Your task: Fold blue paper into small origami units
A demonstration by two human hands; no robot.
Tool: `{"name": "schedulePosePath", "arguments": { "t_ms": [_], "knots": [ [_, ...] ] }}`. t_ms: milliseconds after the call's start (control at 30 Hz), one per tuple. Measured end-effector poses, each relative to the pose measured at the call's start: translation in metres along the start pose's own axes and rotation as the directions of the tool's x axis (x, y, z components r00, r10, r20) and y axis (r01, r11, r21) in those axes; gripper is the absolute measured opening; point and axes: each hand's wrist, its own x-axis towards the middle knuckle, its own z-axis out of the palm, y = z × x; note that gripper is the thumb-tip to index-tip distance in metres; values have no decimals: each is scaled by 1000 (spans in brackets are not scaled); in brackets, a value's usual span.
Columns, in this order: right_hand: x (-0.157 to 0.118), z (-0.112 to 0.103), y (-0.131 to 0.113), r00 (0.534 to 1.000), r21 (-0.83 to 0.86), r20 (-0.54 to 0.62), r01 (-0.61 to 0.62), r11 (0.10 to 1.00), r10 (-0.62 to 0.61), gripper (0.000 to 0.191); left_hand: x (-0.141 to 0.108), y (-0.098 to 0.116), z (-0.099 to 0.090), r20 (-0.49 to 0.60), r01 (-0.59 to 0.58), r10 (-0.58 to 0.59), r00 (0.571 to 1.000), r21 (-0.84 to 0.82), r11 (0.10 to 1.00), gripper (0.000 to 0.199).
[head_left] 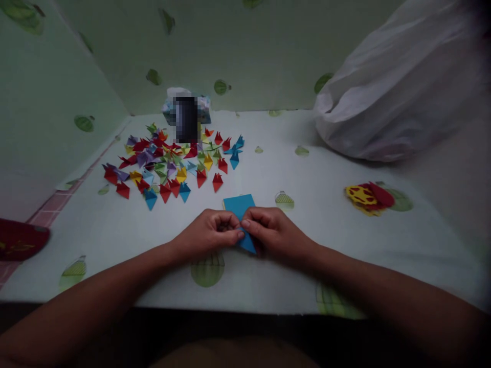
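Note:
A blue folded paper (239, 204) is held between both hands above the near middle of the table. My left hand (217, 229) pinches its left edge with thumb and fingers. Close beside it, my right hand (268, 228) grips the paper from the right, thumb on top, the two thumbs almost touching. The paper's lower tip points down beneath the thumbs. Many small folded paper pieces (164, 191) in red, blue, yellow, green and purple lie in a cluster beyond my left hand.
A tissue box (205, 110) and a dark pixelated object (186, 120) stand behind the cluster. At the right lie yellow and red cutouts (362, 194), with a large white plastic bag (368, 102) behind. A red item (23, 239) sits at the left edge of the table (291, 281).

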Motion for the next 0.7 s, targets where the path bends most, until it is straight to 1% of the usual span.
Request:
{"name": "schedulePosePath", "arguments": {
  "t_ms": [67, 133, 200, 267, 367, 467, 567, 633, 700],
  "knots": [
    [0, 1, 0, 999, 120, -13, -49, 992, 51, 38, 0, 0, -1, -46, -15, 12, 999, -46, 999, 21],
    [0, 1, -1, 998, 201, -24, -50, 978, 56, 40, 1, -1, -2, -133, -28, 16, 991, -90, 996, 22],
    [0, 0, -2, 998, 240, -1, -65, 969, 67, 38, 2, -2, -2, -205, -29, 1, 979, -138, 990, 22],
    [-1, 1, -4, 995, 237, 21, -96, 967, 94, 37, 2, -3, -2, -233, -28, -12, 972, -166, 986, 21],
    [-1, 1, -5, 992, 236, -8, -122, 964, 127, 36, 2, -4, -1, -215, -30, -8, 977, -175, 984, 22],
    [0, 1, -2, 991, 307, -57, -101, 946, 124, 34, 2, -3, -1, -154, -6, -20, 988, -171, 985, 21],
    [2, -1, 2, 994, 410, -77, -39, 911, 77, 36, 1, -3, -1, -112, 31, -65, 992, -283, 959, 21],
    [3, -1, 4, 997, 467, -63, -11, 884, 46, 36, 1, -3, 0, -108, 38, -85, 990, -377, 925, 24],
    [3, 0, 6, 999, 502, -31, -9, 865, 28, 32, 1, -2, 0, -100, 48, -99, 990, -422, 905, 27]
  ]
}}
